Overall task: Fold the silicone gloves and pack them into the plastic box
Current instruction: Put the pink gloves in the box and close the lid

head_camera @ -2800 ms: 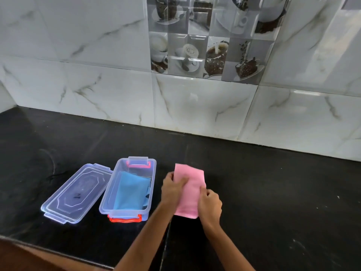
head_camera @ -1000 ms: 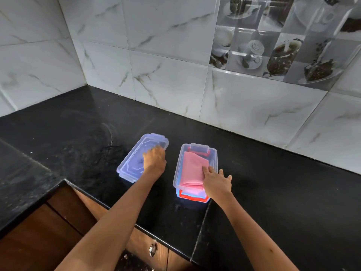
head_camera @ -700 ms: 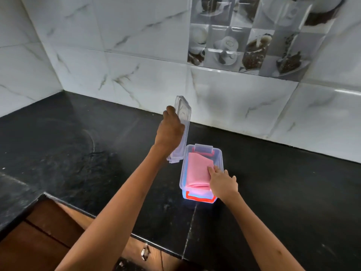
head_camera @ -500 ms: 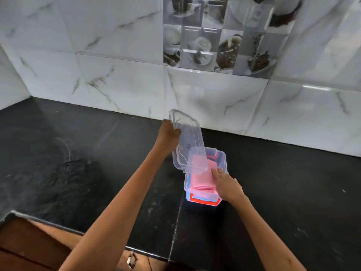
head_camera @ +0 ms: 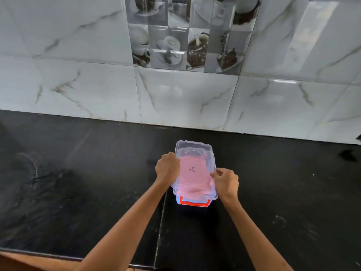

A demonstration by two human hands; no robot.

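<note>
The clear plastic box point(head_camera: 193, 204) with a red front clasp stands on the black counter, a little in front of the wall. Its clear lid point(head_camera: 194, 151) lies on top of it. Through the lid the folded pink glove point(head_camera: 193, 173) shows; the blue glove beneath is seen only as a blue glow at the box's bottom edge. My left hand point(head_camera: 167, 169) grips the lid's left edge. My right hand point(head_camera: 226, 181) pinches the lid's right edge near the front corner.
The black stone counter point(head_camera: 78, 182) stretches left and right of the box. A white marble-tiled wall point(head_camera: 175, 94) with coffee-picture tiles rises right behind it. The counter's front edge and a wooden cabinet front point(head_camera: 29, 263) lie at bottom left.
My left hand lifted the lid from the counter and swung it over the box. It now lies on the box. My right hand left the pink glove and took the lid's right edge.
</note>
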